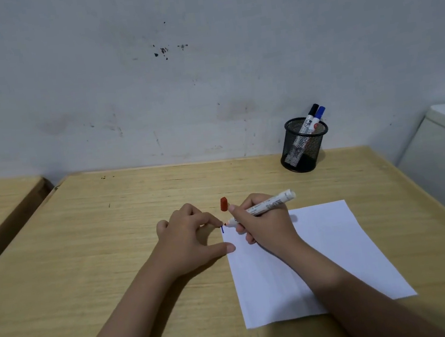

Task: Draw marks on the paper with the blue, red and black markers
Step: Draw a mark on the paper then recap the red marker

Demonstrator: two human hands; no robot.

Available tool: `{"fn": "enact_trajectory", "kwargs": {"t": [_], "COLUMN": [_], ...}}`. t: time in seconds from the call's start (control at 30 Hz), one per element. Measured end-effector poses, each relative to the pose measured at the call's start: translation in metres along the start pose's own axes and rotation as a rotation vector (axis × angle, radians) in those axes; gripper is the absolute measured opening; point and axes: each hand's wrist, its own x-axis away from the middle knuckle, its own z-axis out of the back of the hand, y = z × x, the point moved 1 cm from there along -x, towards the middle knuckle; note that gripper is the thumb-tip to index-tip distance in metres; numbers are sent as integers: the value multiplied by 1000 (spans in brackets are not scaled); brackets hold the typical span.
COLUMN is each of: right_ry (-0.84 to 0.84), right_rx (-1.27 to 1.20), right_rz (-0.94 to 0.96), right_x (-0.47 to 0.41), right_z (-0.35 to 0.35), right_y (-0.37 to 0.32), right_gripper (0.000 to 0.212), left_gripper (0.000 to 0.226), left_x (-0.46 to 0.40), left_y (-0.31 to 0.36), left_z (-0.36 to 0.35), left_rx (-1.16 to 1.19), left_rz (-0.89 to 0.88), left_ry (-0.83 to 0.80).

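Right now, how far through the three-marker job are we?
Done, by the look of it: one short blue mark sits at the paper top-left corner, and the blue marker is back, capped, in the mesh cup. In hand: the right hand holds the uncapped red marker, tip beside the blue mark; the left hand steadies the paper's edge. Red cap stands on the desk. Left: the black marker, capped in the cup.

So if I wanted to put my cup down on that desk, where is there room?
The desk is bare left of the left hand, and along the wall left of the mesh pen cup. It is crowded at the paper corner, where both hands, the red marker and red cap meet.
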Motion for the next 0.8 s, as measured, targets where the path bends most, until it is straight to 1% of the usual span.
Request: {"fn": "enact_trajectory", "kwargs": {"t": [0.13, 0.3, 0.6, 0.73, 0.8], "right_ry": [-10, -17, -19, 51, 90], "right_rx": [31, 89, 47, 1, -62], "right_rz": [3, 7, -24, 13, 11], "right_x": [1, 0, -2, 0, -1], "right_z": [-1, -2, -2, -1, 1], "right_y": [-2, -2, 2, 0, 0], "right_gripper": [28, 26, 22, 26, 28], "left_gripper": [44, 44, 43, 48, 53], "left_x": [0, -1, -1, -2, -3], "left_y": [2, 2, 1, 1, -1], "left_z": [0, 0, -1, -2, -3], "left_rx": [8, 19, 3, -26, -45], "left_rz": [7, 20, 16, 5, -11], "left_ry": [15, 18, 32, 37, 27]}}
